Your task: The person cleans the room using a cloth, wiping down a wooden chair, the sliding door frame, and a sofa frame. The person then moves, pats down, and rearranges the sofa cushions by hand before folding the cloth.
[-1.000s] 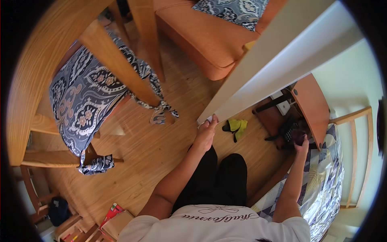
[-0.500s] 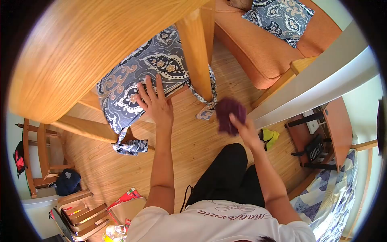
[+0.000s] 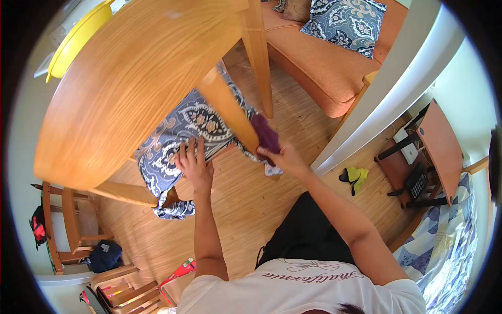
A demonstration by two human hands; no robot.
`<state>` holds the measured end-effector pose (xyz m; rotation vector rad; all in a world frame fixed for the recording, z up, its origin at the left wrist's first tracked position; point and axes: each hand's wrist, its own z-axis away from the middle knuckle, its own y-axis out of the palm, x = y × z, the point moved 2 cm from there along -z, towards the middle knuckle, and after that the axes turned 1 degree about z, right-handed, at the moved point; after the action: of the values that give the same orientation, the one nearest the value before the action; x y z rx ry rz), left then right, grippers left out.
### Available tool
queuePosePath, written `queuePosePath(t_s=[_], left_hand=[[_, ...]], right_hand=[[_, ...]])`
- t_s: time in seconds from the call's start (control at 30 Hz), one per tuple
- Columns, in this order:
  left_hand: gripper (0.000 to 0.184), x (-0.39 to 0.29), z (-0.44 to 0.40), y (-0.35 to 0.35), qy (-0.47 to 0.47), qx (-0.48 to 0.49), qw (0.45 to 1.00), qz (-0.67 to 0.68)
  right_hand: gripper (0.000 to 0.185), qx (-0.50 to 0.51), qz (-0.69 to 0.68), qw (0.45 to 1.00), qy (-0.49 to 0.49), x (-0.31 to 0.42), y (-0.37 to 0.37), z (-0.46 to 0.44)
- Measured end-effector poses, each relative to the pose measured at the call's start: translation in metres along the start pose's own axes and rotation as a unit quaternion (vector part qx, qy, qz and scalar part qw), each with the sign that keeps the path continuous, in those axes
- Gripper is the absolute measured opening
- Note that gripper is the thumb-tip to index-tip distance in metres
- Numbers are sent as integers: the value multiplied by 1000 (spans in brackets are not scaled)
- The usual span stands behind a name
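Note:
My left hand [image 3: 194,166] rests with spread fingers on the patterned seat cushion [image 3: 175,131] of a wooden chair. In my right hand [image 3: 280,157] is a dark purple cloth [image 3: 265,135], which lies against the side of the chair's wooden upright [image 3: 230,110]. Fabric ties hang from the cushion's corners, one knotted near the chair's lower left corner. The round wooden table [image 3: 120,94] stands beside the chair and hides part of it.
An orange sofa [image 3: 308,63] with a patterned pillow [image 3: 345,26] is at the top. A white pillar [image 3: 387,94] rises at right, near yellow-green items [image 3: 357,177] and a small desk [image 3: 439,146] with a telephone [image 3: 417,183]. A folding chair [image 3: 123,290] lies lower left.
My left hand has gone from the pillar to the cushion. My right hand has brought the purple cloth from beside the small desk over to the chair's upright. The view has shifted toward the table.

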<state>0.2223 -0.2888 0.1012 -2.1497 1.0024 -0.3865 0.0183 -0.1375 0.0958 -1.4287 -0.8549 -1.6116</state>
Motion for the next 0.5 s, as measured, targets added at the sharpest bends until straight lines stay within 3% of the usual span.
queuePosePath(t_s=[0.07,0.2,0.27,0.4,0.47,0.5], left_hand=[[79,9,12,-16,-2,10,1000,-15],[79,10,26,-35,7,9,1000,-20],[74,11,30,-40,22,-4,1000,-8],[56,29,57,-38,19,-13,999,-37],[49,36,75,-36,18,-83,996,-23],[38,33,80,-44,64,-101,993,-6]], right_hand=[[32,-40,62,990,-124,12,19,25],[32,-45,-20,994,-102,8,38,56],[32,15,-87,993,-83,-6,44,61],[28,49,-93,992,-64,20,49,88],[30,58,-34,991,-119,20,50,101],[30,57,-37,991,-119,16,49,109]])
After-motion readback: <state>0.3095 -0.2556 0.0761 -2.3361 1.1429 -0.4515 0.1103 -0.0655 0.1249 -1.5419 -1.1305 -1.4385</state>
